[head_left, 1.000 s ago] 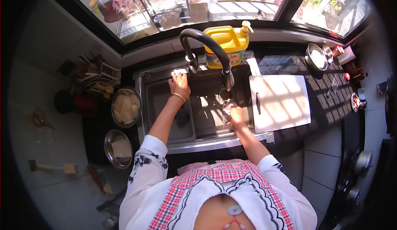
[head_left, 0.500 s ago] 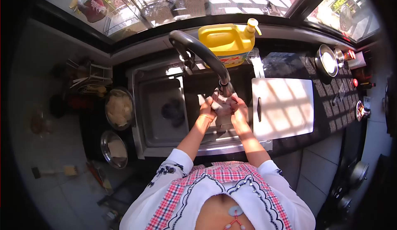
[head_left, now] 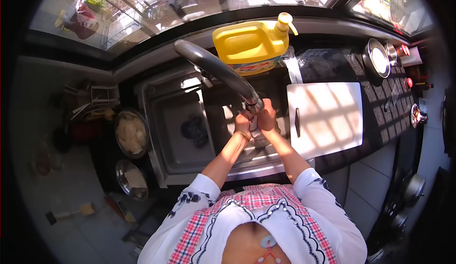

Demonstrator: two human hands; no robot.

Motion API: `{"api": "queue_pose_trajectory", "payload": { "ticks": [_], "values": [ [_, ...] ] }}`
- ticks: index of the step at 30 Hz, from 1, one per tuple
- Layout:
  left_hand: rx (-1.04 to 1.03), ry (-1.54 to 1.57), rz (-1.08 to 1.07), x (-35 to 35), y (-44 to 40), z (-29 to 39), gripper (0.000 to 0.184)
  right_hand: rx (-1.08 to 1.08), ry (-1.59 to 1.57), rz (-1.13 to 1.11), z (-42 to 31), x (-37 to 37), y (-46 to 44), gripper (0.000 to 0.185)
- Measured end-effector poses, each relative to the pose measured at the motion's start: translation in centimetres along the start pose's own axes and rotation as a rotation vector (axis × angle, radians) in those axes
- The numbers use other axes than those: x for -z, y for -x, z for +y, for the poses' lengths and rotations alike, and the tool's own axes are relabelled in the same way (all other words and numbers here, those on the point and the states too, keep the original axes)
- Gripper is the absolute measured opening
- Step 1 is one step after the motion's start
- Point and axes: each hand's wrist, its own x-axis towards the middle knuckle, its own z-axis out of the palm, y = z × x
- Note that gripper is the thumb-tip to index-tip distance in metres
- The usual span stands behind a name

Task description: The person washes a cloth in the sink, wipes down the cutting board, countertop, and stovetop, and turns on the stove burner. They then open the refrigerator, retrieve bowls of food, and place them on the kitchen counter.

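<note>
My left hand [head_left: 242,123] and my right hand [head_left: 267,117] are close together under the spout of the dark metal faucet [head_left: 213,69], over the right basin of the sink. Both are closed around a soft, pale pinkish piece [head_left: 255,131], part of which shows between and below the wrists. It looks like raw meat, but its kind is not clear. The fingertips are partly hidden by the spout and the backs of the hands. In the left basin [head_left: 166,145] lies a dark, blurred item [head_left: 194,130].
A white cutting board [head_left: 327,117] lies right of the sink. Behind the faucet stands a yellow pump jug [head_left: 247,45]. To the left are a bowl of pale pieces [head_left: 131,135] and a metal bowl [head_left: 124,188]. A pan [head_left: 376,60] sits at the back right.
My hands have come closer together and turned inward, so the pale piece is bunched and less of it shows. The view has shifted slightly.
</note>
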Motion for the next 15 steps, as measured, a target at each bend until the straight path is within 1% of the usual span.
{"api": "queue_pose_trajectory", "payload": {
  "ticks": [1,2,3,4,5,7,8,9,11,12,13,15],
  "values": [
    [0.005,0.001,-0.001,-0.6,0.4,0.3,0.019,-0.034,-0.127,0.059,2.9,-0.6,-0.7,0.03],
    [-0.105,-0.008,-0.001,-1.8,1.1,1.3,0.018,-0.034,-0.124,0.058,3.5,0.0,-0.7,0.03],
    [-0.219,-0.019,-0.002,-2.8,1.6,2.5,0.016,-0.398,-0.559,-0.134,3.8,0.5,-0.7,0.034],
    [-0.229,-0.117,-0.049,-2.8,1.7,3.7,0.013,-0.762,-0.991,-0.333,3.9,0.9,-0.7,0.039],
    [-0.228,-0.118,-0.047,-2.7,1.9,4.8,0.013,-0.764,-0.991,-0.334,4.3,1.6,-0.6,0.039],
    [-0.223,-0.497,-0.282,-2.5,2.3,6.9,0.027,-0.601,-0.976,-0.796,3.5,3.9,0.0,0.047],
    [-0.237,-0.45,-0.397,-1.6,1.7,6.7,0.046,-0.688,-0.881,-0.655,2.4,3.9,0.6,0.042],
    [-0.237,-0.452,-0.398,-0.6,1.4,6.7,0.046,-0.687,-0.883,-0.653,2.5,3.9,0.6,0.042],
    [-0.181,-0.549,-0.42,1.3,0.8,6.8,0.053,-0.322,-0.581,-0.448,2.7,3.7,0.2,0.027],
    [-0.241,-0.413,-0.329,2.1,0.6,5.8,0.055,-0.471,-0.714,-0.411,0.8,4.3,0.0,0.02],
    [-0.243,-0.415,-0.326,3.7,-1.0,3.9,0.055,-0.469,-0.717,-0.414,0.8,3.8,0.1,0.02],
    [-0.273,-0.613,0.061,6.5,-4.1,0.4,0.058,-0.588,-1.052,-0.27,0.9,2.5,0.3,0.018]
  ]
}}
